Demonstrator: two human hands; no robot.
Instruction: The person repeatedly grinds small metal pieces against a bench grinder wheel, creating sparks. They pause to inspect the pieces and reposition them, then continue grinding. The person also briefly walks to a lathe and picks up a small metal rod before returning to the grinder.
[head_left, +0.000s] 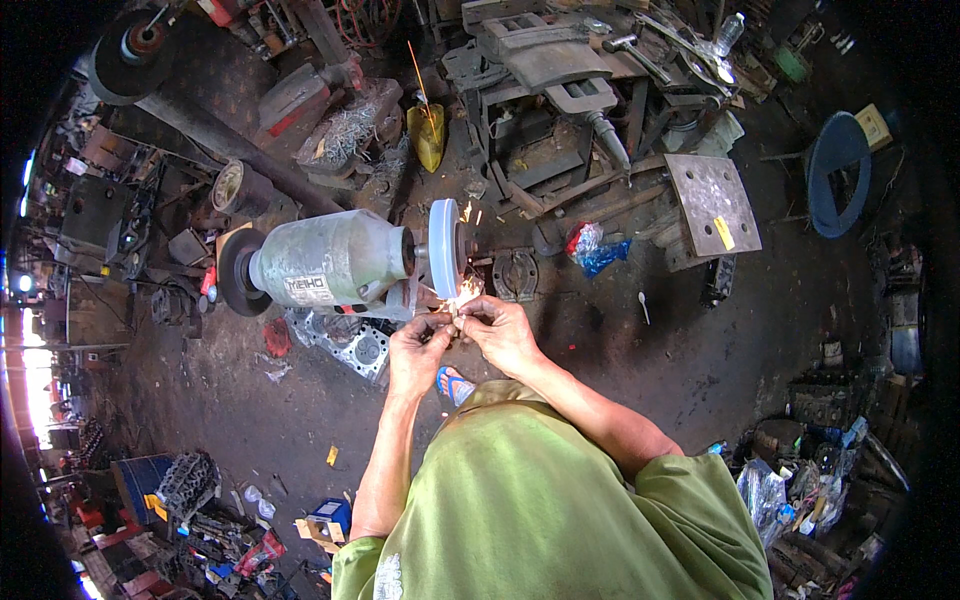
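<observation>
The left hand [418, 345] and right hand [497, 328] pinch a small piece [457, 312] between thumbs and fingers at the lower edge of the grinding wheel [443, 250], amid sparks [467, 291]; its shape is hard to make out. Good work here calls for light, even pressure, steady wrists, and fingers kept clear of the wheel, lest the piece snatch.

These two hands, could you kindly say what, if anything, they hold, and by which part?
The left hand and right hand pinch a small piece at the grinding wheel; which part they grip is hidden.
</observation>
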